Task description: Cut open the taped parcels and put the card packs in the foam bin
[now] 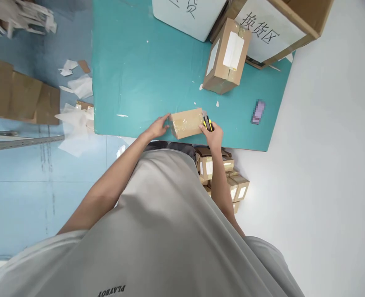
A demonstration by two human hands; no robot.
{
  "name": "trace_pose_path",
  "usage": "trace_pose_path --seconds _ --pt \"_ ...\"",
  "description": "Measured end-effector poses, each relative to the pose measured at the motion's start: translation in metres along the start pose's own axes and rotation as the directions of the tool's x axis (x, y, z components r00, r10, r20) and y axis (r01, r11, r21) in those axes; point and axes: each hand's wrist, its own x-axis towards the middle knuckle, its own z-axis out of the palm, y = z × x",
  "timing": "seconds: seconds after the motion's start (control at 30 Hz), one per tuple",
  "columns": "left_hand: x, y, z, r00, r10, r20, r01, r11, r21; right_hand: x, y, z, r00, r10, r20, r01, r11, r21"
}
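Observation:
A small brown cardboard box (pixel 187 123) with shiny clear tape lies near the front edge of the green table (pixel 139 74). At its left end is my left hand (pixel 159 126), thumb and fingers apart and touching that end. My right hand (pixel 214 135) is closed round a black and yellow box cutter (pixel 208 123) at the box's right end. The cutter's tip is beside the top right corner of the box; whether it touches the tape is too small to tell.
Behind stand a taller labelled carton (pixel 227 57), a white bin (pixel 188 16) and a large open box (pixel 309 16). A blurred purple item (pixel 258 112) lies at right. Stacked small boxes (pixel 240 186) sit below the front edge; paper scraps (pixel 80 86) lie left.

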Motion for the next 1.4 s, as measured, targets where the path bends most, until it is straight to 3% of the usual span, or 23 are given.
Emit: trace_pose_path --seconds 0.07,0.2,0.33,0.43,0.53,0.77,1.13,1.4 --pt "0.001 0.022 -0.009 0.998 -0.012 -0.065 0.013 1.0 0.021 -0.001 -0.004 -0.004 0.999 -0.029 -0.043 0.024 0.994 -0.107" --pt "-0.001 0.078 -0.033 0.986 -0.008 -0.168 -0.012 0.993 -0.121 -0.019 -0.014 -0.01 0.994 -0.075 -0.075 0.06 0.98 -0.19" --pt "0.005 0.113 -0.04 0.991 -0.064 -0.119 0.047 0.988 -0.145 -0.048 -0.036 -0.009 0.979 -0.128 0.159 0.162 0.96 -0.227" --pt "0.011 0.115 -0.038 0.991 -0.098 -0.087 0.082 0.983 -0.166 -0.063 -0.055 0.002 0.934 -0.099 0.343 0.212 0.928 -0.308" --pt "0.013 0.112 -0.037 0.988 -0.112 -0.109 0.09 0.979 -0.184 -0.07 -0.069 0.016 0.906 -0.07 0.417 0.266 0.861 -0.434" --pt "0.011 0.11 -0.038 0.986 -0.112 -0.125 0.086 0.977 -0.193 -0.071 -0.09 0.033 0.902 -0.005 0.433 0.283 0.763 -0.581" --pt "0.009 0.104 -0.034 0.986 -0.093 -0.139 0.067 0.981 -0.18 -0.083 -0.118 0.034 0.873 0.117 0.473 0.28 0.673 -0.684" --pt "0.002 0.104 -0.028 0.984 -0.076 -0.158 0.054 0.988 -0.144 -0.103 -0.12 0.025 0.857 0.199 0.476 0.264 0.624 -0.736"
